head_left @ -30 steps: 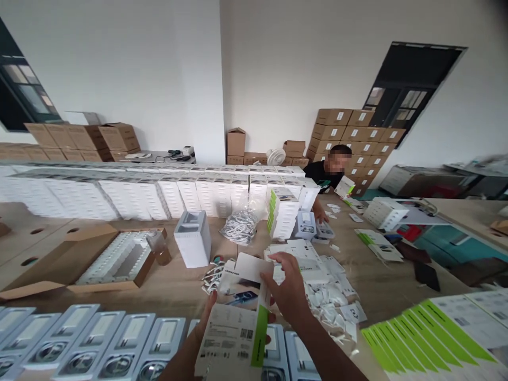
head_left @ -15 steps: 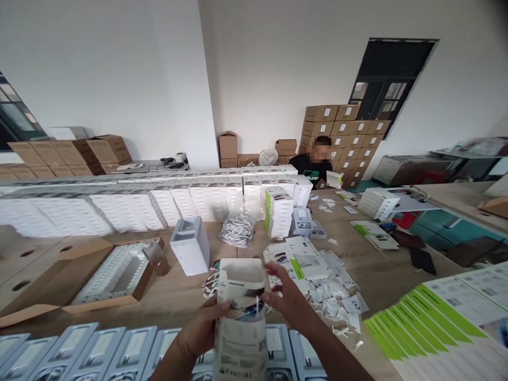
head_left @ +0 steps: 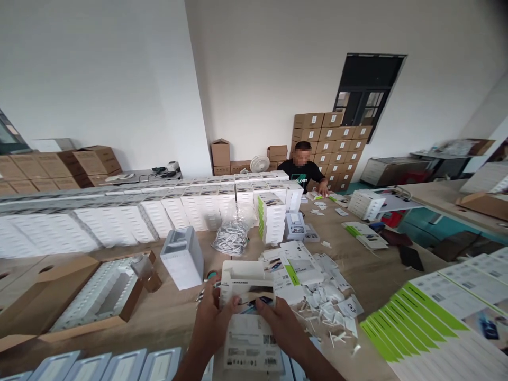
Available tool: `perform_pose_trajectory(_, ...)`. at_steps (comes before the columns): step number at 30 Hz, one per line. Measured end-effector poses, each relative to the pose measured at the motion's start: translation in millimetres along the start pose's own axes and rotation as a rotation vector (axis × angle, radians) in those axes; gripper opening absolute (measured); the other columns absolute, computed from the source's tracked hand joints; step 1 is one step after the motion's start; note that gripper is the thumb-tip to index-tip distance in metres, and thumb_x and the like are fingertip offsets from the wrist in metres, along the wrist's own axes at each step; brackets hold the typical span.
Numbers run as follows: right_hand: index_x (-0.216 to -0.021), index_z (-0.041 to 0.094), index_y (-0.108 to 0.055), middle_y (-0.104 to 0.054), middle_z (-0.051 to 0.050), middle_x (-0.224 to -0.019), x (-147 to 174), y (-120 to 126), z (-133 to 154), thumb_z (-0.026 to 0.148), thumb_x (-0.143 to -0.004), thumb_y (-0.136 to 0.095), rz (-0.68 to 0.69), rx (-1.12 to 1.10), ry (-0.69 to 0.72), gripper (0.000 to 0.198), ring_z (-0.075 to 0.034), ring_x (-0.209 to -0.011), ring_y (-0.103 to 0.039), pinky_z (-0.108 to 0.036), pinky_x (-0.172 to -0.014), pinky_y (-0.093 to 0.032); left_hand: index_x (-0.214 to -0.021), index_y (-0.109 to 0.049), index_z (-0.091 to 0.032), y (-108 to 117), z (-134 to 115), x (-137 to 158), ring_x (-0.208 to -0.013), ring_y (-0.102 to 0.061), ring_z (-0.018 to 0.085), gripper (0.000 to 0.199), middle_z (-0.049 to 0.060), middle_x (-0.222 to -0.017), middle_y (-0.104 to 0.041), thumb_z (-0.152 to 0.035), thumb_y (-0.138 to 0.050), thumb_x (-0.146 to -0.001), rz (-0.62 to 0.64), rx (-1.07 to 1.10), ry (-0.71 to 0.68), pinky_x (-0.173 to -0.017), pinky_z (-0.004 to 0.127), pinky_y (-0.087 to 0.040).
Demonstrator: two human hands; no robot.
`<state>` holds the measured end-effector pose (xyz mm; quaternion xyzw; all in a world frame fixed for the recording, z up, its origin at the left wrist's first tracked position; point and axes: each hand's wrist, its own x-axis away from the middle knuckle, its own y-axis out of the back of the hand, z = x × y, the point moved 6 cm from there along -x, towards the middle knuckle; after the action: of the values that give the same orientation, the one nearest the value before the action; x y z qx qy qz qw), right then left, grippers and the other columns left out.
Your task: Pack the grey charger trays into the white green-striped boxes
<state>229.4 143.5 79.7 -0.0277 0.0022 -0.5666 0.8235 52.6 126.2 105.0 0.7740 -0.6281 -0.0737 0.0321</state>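
A printed white cardboard box [head_left: 252, 338], its top flap end turned away from me, is held between both hands in the lower middle of the head view. My left hand [head_left: 212, 317] grips its left edge, thumb on the printed front. On the right edge, my right hand [head_left: 283, 323] is closed the same way, thumb pressing the picture. Just beyond lie flat printed cartons [head_left: 304, 264] and a heap of small white pieces [head_left: 331, 304]. Along the near edge, below my hands, stands a row of pale blue trays [head_left: 125, 365].
A tall light grey tray stack [head_left: 182, 259] stands ahead to the left, beside an open brown carton [head_left: 129, 312]. Bagged white cables [head_left: 232, 238] lie before long rows of white boxes [head_left: 190, 211]. Green-and-white flattened boxes [head_left: 420, 317] fan out at right. A co-worker [head_left: 304, 169] sits across the table.
My right hand has come from the box's upper right corner to grip its right side. My left hand has shifted higher on the box. The co-worker has lowered a box to the table.
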Motion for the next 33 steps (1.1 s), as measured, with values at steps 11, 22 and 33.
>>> perform_pose_trajectory(11, -0.14, 0.033, -0.04, -0.058, -0.007, -0.129, 6, 2, 28, 0.043, -0.09, -0.061, 0.113, -0.264, 0.167, 0.056, -0.022, -0.109, -0.058, -0.037, -0.094, -0.046, -0.122, -0.05, -0.023, 10, -13, 9, -0.095, -0.062, 0.021, 0.039, 0.009, -0.113, -0.064, -0.043, -0.057, -0.089, 0.091, 0.144, -0.169, -0.081, 0.029, -0.05)
perform_pose_trajectory(22, -0.107, 0.023, -0.068, -0.065, -0.003, -0.085, -19, 24, 49, 0.052, -0.084, -0.064, -0.18, -0.028, 0.19, 0.038, -0.012, -0.06, -0.051, -0.024, -0.053, -0.04, -0.112, -0.059, -0.021, 14, -48, 9, -0.08, -0.052, 0.017, 0.029, 0.003, -0.091, -0.059, -0.04, -0.054, -0.092, 0.446, 0.04, -0.196, -0.071, 0.025, -0.042)
perform_pose_trajectory(33, -0.079, 0.022, -0.072, -0.058, -0.003, -0.076, -7, 16, 101, 0.021, -0.087, -0.063, -0.068, 0.477, 0.729, 0.013, -0.015, -0.072, -0.055, -0.028, -0.067, -0.041, -0.116, -0.06, -0.023, 14, -58, 3, -0.087, -0.053, 0.018, 0.03, 0.003, -0.096, -0.059, -0.039, -0.055, -0.091, 0.461, 0.097, -0.142, -0.076, 0.026, -0.042)
